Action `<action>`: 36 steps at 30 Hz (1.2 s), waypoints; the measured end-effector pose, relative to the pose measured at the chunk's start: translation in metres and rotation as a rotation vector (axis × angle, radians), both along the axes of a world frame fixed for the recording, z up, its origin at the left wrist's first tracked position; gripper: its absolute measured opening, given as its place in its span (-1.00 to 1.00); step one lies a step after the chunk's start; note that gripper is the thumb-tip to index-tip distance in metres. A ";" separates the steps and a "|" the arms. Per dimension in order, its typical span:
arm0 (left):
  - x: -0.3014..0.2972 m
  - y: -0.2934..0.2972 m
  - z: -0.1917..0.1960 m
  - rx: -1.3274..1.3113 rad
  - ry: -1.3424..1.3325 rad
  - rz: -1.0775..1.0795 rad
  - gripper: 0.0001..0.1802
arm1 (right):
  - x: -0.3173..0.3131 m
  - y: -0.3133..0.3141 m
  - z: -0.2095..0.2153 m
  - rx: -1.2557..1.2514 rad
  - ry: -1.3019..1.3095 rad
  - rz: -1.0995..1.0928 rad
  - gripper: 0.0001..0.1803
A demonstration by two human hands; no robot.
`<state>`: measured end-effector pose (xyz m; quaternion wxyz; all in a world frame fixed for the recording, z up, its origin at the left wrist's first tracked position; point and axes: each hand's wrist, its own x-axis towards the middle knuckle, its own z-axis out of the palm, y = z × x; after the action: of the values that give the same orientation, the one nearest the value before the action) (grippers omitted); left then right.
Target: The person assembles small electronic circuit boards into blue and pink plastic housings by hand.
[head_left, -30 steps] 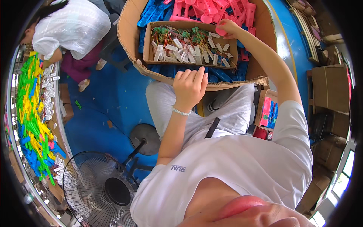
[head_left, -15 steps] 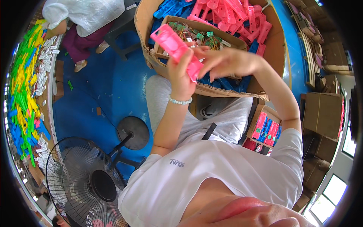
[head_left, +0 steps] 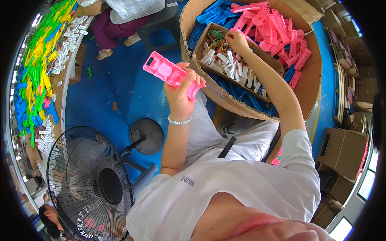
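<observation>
My left hand [head_left: 179, 93] grips a long pink plastic housing [head_left: 165, 69] by its lower end, fingers wrapped around it. The hollow side with round recesses shows, tilted up to the left, outside the carton. My right hand [head_left: 238, 41] reaches over a small cardboard tray [head_left: 273, 63], fingertips pinched together at its far left part. Whatever lies between those fingertips is too small to make out. Beside them are green circuit boards with thin wires [head_left: 217, 36]. White plastic pieces [head_left: 229, 66] with wires fill the nearer part of the tray.
The tray sits inside a large carton [head_left: 311, 76] with heaped pink housings [head_left: 273, 28] and blue housings [head_left: 215, 14]. A black fan [head_left: 108, 180] stands at lower left. Along the left, a table bears coloured plastic parts [head_left: 40, 84]; another person [head_left: 132, 10] sits near it.
My right hand has left the pink housing and moved up and away to the tray. My left hand has shifted left with the housing. The view has turned slightly.
</observation>
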<state>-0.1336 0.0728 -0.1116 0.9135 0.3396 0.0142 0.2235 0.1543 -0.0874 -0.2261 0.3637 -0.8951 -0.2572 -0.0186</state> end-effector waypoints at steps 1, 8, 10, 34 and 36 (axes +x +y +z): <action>0.000 0.003 -0.001 0.001 0.006 0.017 -0.68 | -0.011 0.006 0.014 0.001 0.006 0.017 -0.76; 0.043 -0.004 0.025 0.425 -0.029 0.198 -0.58 | -0.077 -0.029 0.147 0.286 -0.476 0.395 -0.85; 0.056 -0.010 0.045 0.641 -0.117 0.222 -0.65 | -0.105 -0.041 0.176 0.309 -0.379 0.404 -0.85; 0.023 -0.119 0.085 0.173 -0.162 -0.346 -0.65 | -0.271 -0.135 0.211 0.874 0.140 0.065 -0.86; 0.023 -0.132 0.081 0.080 -0.144 -0.403 -0.62 | -0.279 -0.136 0.212 0.868 0.188 0.055 -0.85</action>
<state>-0.1106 -0.0595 -0.0307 0.9243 0.3546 -0.1279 0.0605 -0.1246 -0.2236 -0.0146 0.7280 -0.6500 -0.2153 -0.0336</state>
